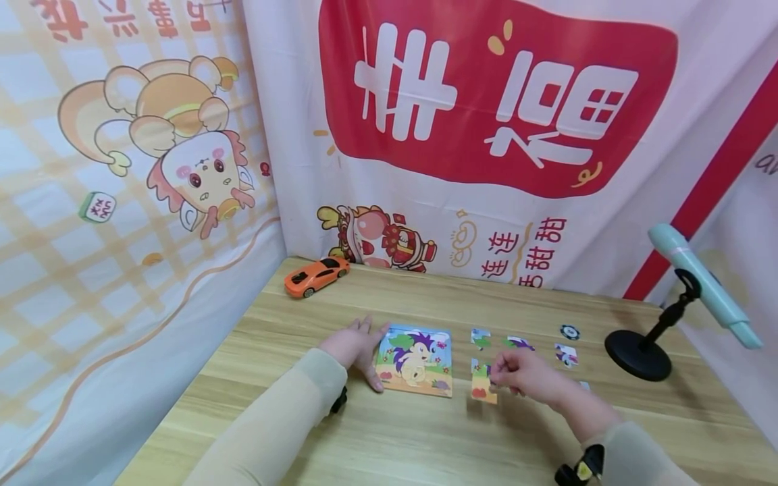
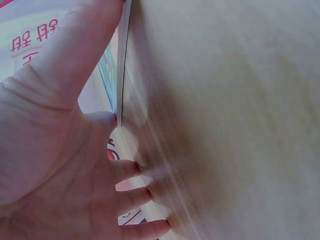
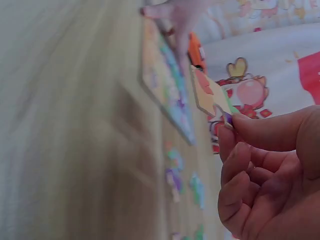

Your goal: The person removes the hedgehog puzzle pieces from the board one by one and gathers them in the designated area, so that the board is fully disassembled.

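A square puzzle board [image 1: 419, 361] with a purple-haired hedgehog picture lies on the wooden table. My left hand [image 1: 358, 347] rests at its left side, fingers spread and fairly straight. In the left wrist view, the board's edge [image 2: 121, 75] runs by the thumb and index finger of that hand [image 2: 50, 135]. To the right of the board, my right hand [image 1: 525, 371] pinches a puzzle piece [image 1: 483, 390] between thumb and index finger. The right wrist view shows this piece [image 3: 206, 95], yellow with red and green, raised above the table and held by its purple corner.
Several loose pieces lie beyond and beside my right hand, including a blue-green piece [image 1: 480, 337], a purple piece [image 1: 519, 343] and a white-and-purple piece [image 1: 566, 355]. Near them is a round dark chip [image 1: 570, 331]. A mint microphone [image 1: 699, 277] on a black stand [image 1: 638, 354] stands right. An orange toy car [image 1: 316, 277] sits back left.
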### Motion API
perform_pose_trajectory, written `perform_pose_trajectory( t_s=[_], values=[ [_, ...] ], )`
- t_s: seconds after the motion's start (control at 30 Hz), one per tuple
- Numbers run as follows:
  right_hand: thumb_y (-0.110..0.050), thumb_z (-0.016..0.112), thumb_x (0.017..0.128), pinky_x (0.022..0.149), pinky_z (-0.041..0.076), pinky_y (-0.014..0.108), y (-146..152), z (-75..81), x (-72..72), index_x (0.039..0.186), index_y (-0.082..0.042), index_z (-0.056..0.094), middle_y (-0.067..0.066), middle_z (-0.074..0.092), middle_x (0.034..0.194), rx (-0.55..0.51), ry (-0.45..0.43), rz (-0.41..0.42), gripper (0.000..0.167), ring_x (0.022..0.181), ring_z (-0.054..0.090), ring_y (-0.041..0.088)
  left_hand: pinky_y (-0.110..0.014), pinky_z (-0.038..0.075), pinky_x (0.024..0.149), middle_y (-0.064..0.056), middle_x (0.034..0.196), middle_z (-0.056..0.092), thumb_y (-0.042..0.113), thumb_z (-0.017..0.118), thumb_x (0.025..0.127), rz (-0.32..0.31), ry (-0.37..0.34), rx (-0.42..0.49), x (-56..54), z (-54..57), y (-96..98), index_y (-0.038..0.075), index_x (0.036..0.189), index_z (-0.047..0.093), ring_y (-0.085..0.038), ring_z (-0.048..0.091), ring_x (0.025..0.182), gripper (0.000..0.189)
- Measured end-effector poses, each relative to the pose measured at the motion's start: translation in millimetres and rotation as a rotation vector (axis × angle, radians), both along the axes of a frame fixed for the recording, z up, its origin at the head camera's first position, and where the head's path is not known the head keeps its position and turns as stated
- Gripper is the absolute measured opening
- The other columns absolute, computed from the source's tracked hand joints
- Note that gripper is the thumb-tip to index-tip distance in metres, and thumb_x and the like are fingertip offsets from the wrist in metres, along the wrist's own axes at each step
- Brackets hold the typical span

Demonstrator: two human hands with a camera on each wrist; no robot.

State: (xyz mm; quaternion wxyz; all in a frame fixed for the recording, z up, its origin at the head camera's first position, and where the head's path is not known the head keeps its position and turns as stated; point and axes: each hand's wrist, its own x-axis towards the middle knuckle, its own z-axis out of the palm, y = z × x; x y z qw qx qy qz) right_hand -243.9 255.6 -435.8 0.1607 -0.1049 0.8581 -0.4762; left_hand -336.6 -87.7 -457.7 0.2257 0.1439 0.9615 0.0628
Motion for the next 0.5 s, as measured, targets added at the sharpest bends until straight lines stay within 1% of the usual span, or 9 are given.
perform_pose_trajectory(
  t_s=[0.07, 0.1, 0.23, 0.3, 0.43, 0.5],
  values=[
    [-0.010, 0.066, 0.095, 0.054, 0.045, 0.029, 1, -10.2, 3.0, 0.091, -0.001, 0.062, 0.007, 0.060, 0.079, 0.024, -0.009, 0.009, 0.010, 0.065, 0.052, 0.019, -0.066, 0.020, 0.110, -0.016, 0.164, 0.003, 0.063, 0.089, 0.043, 0.007, -0.004, 0.003, -0.3, 0.2, -0.5, 0.031, 0.160, 0.014, -0.041, 0.004, 0.147, 0.142],
    [-0.008, 0.066, 0.094, 0.055, 0.046, 0.029, 1, -15.1, 4.1, 0.091, -0.001, 0.063, 0.007, 0.060, 0.080, 0.035, -0.017, -0.001, 0.008, 0.066, 0.052, 0.020, -0.065, 0.020, 0.110, -0.016, 0.164, 0.003, 0.063, 0.089, 0.044, 0.008, -0.006, 0.006, -0.3, 0.5, -0.5, 0.031, 0.160, 0.013, -0.041, 0.004, 0.147, 0.142],
    [-0.005, 0.067, 0.092, 0.058, 0.048, 0.033, 0, -32.6, 7.3, 0.089, -0.003, 0.063, 0.006, 0.061, 0.081, 0.073, -0.043, -0.067, 0.005, 0.067, 0.054, 0.022, -0.064, 0.020, 0.111, -0.016, 0.164, 0.002, 0.062, 0.089, 0.044, 0.009, -0.008, 0.015, 0.4, 1.5, -0.8, 0.031, 0.160, 0.013, -0.041, 0.004, 0.148, 0.142],
    [-0.003, 0.067, 0.091, 0.058, 0.048, 0.033, -1, -39.5, 8.1, 0.088, -0.004, 0.062, 0.006, 0.059, 0.079, 0.101, -0.040, -0.097, 0.006, 0.067, 0.054, 0.021, -0.064, 0.020, 0.111, -0.016, 0.164, 0.002, 0.062, 0.089, 0.043, 0.007, -0.006, 0.018, 1.0, 1.8, -0.8, 0.031, 0.160, 0.013, -0.041, 0.004, 0.148, 0.143],
    [0.000, 0.068, 0.090, 0.058, 0.046, 0.032, -3, -48.8, 8.4, 0.086, -0.004, 0.062, 0.005, 0.057, 0.078, 0.146, 0.002, -0.139, 0.008, 0.067, 0.053, 0.021, -0.064, 0.019, 0.111, -0.015, 0.164, 0.001, 0.063, 0.089, 0.042, 0.004, -0.001, 0.020, 2.1, 1.5, -1.1, 0.032, 0.160, 0.013, -0.041, 0.004, 0.148, 0.144],
    [-0.001, 0.068, 0.090, 0.058, 0.046, 0.032, -4, -50.4, 8.1, 0.086, -0.005, 0.062, 0.005, 0.057, 0.078, 0.166, 0.014, -0.160, 0.008, 0.067, 0.053, 0.021, -0.064, 0.019, 0.111, -0.015, 0.164, 0.002, 0.063, 0.089, 0.042, 0.006, 0.000, 0.020, 1.8, 1.4, -1.1, 0.032, 0.160, 0.013, -0.041, 0.004, 0.148, 0.144]
  ],
)
